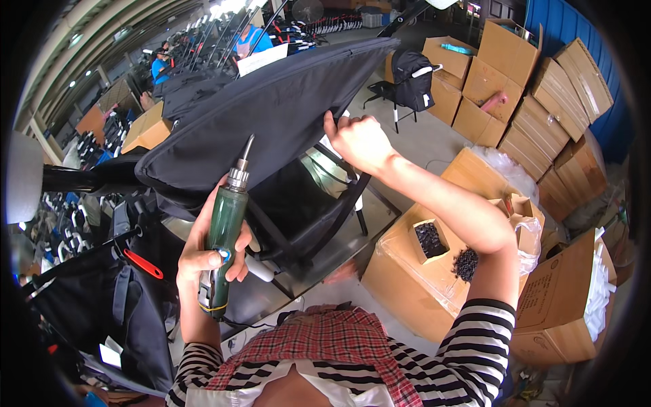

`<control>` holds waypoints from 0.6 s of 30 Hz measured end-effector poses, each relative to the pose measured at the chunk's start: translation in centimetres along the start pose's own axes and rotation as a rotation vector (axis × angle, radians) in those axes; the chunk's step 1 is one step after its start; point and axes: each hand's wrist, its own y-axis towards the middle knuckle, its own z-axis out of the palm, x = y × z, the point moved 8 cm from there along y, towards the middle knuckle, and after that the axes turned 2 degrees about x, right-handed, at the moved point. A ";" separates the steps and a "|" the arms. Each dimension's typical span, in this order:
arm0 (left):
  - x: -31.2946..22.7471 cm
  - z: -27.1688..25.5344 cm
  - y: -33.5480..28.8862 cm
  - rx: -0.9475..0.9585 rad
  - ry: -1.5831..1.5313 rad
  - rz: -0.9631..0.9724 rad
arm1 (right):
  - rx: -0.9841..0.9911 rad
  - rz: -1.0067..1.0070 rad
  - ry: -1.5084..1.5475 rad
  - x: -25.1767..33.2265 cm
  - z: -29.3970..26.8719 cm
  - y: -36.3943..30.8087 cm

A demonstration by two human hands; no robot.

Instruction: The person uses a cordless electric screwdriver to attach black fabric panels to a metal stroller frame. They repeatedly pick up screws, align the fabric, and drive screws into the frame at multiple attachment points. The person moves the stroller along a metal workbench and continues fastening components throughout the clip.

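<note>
My left hand (195, 259) is wrapped around a green electric screwdriver (228, 220), its thumb near a blue button. The pointed bit angles up in front of a large black fabric panel (278, 95), and I cannot tell whether it touches the cloth. At the panel's lower right edge, my right hand (363, 142) grips the fabric with curled fingers; the fingertips are partly hidden behind it. Below the panel, a black tubular frame (298, 254) with dark cloth stands over a metal-edged surface.
To the right, a large carton (400, 271) carries a small box of dark parts (430, 241) and a pile of black screws (465, 264). Cartons (498, 81) stack at the back right. A black stroller (412, 80) stands behind. A red-handled tool (144, 264) lies left. Other people work far off.
</note>
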 end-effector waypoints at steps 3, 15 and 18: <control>-0.2 0.1 0.1 -0.002 -0.001 -0.013 | 0.038 -0.034 -0.011 0.6 -0.4 0.5; 0.5 0.1 -0.3 0.028 -0.053 -0.020 | -0.420 0.567 0.576 -1.4 -0.8 -4.4; 0.5 0.1 -0.3 0.037 -0.060 -0.029 | -0.511 0.660 0.743 -0.8 0.0 -3.9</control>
